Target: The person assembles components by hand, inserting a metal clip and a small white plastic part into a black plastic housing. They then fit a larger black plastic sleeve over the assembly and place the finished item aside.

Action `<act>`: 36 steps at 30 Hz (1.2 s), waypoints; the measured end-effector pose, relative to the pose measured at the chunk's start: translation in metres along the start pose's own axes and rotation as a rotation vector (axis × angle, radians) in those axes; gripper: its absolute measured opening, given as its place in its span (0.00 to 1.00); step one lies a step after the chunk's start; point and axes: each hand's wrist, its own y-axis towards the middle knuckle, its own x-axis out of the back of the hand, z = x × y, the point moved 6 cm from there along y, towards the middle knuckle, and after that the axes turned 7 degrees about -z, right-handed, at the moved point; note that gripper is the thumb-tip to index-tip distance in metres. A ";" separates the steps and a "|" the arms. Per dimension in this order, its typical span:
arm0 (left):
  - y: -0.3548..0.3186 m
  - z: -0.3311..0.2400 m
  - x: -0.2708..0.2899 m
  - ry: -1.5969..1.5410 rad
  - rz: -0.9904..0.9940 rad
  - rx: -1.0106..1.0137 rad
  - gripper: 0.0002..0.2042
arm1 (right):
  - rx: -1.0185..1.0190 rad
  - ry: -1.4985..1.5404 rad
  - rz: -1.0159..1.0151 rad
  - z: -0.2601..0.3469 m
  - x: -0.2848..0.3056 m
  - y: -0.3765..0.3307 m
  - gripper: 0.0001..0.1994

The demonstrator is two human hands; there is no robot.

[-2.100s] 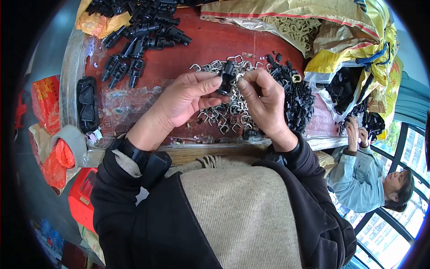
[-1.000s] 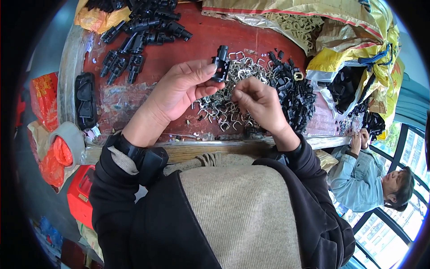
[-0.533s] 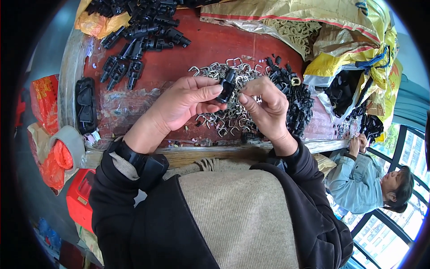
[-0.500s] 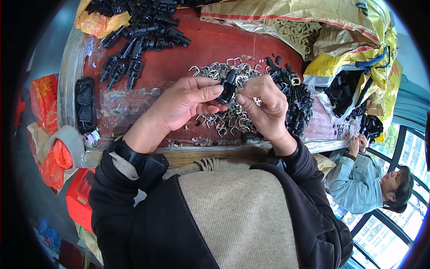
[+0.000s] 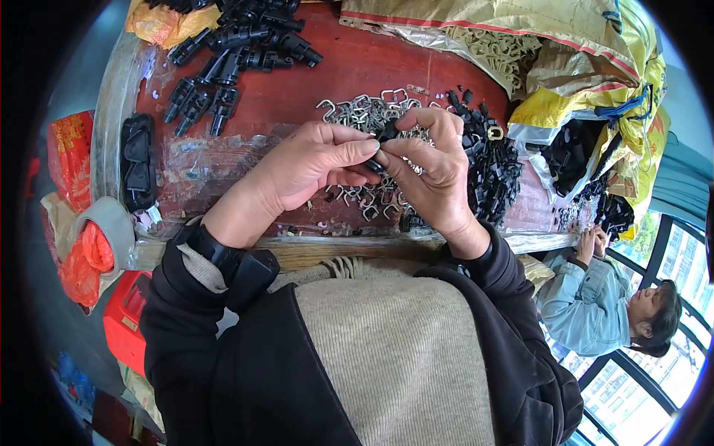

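A small black plastic clip [image 5: 381, 147] sits pinched between both hands, held just above the red table [image 5: 349, 70] and over a loose pile of bent metal wire hooks [image 5: 368, 115]. The left hand [image 5: 312, 163] closes on it from one side with thumb and forefinger; the right hand [image 5: 431, 167] closes on the other side with its fingertips, so most of the piece is hidden (only a dark sliver shows between the fingers). It looks light and stiff, a hard moulded part that should not bend, and its smooth surface could slip if pinched only at a corner. The flat sides seem the safest place to hold it, leaving the ends free. The wire hooks beneath are thin, springy-looking and tangle together, so lifting one probably drags its neighbours.

To the right of the hooks lies a heap of small black plastic parts [image 5: 494, 167], and further back left a spread of larger black assembled pieces [image 5: 223, 67]. Yellow woven sacks [image 5: 595, 67] crowd the table's far right. Another person in a pale blue jacket [image 5: 587, 305] sits low at the right.
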 end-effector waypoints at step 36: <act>0.003 0.005 -0.002 -0.188 0.043 0.010 0.11 | 0.156 -0.032 0.121 0.004 0.000 -0.011 0.17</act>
